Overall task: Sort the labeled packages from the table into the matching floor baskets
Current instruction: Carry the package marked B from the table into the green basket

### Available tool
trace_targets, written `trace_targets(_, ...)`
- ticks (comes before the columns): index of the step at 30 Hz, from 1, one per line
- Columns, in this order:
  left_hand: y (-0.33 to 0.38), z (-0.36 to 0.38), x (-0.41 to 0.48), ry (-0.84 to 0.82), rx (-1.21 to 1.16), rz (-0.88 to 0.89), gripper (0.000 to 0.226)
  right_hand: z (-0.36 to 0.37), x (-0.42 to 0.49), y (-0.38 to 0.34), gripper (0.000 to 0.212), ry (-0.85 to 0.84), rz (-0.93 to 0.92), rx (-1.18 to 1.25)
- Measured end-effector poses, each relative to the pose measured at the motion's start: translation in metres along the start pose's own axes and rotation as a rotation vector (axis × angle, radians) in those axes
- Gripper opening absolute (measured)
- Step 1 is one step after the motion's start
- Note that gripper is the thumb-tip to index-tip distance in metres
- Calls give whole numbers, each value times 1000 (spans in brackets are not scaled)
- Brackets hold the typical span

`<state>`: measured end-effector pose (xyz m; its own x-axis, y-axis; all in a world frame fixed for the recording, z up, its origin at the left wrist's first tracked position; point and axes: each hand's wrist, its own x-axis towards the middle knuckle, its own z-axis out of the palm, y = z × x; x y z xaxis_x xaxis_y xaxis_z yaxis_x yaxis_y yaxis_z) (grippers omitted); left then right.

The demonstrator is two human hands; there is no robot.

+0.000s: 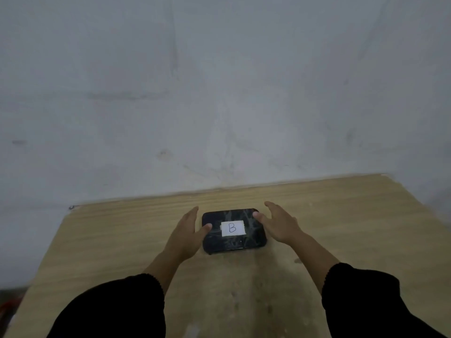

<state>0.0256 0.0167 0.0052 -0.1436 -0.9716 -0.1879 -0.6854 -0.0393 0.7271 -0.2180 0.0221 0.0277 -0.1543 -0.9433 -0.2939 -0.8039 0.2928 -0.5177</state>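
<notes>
A black wrapped package (233, 243) with a white label marked "B" lies flat on the wooden table (341, 215), near its far middle. My left hand (186, 234) is at the package's left side, fingers spread, its thumb resting on the top near the left edge. My right hand (280, 223) is at the right side, fingers apart, its thumb touching the top right corner. Neither hand has closed around the package. No basket is in view.
A grey wall (219, 93) rises right behind the table's far edge. The floor shows at the lower left past the table's left edge, with something orange-red (8, 307) there, too blurred to identify.
</notes>
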Motion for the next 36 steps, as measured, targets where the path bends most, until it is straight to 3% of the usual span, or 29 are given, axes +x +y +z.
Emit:
trace_targets(7,-18,38,32,-27,-137,-154,75,43,31,32,71,-72,78,11)
trace_targets(17,-20,56,32,12,-250,-152,61,68,36,24,72,-16,104,164)
trace_targets(24,-1,20,0,156,-433,-66,41,42,7,-18,43,-17,-67,469)
trace_targets(31,2,-42,-61,326,-470,-53,52,33,-39,-80,59,-85,-207,632)
trace_targets(36,-15,-90,-101,459,-520,-77,54,46,-65,-132,58,-116,-280,665)
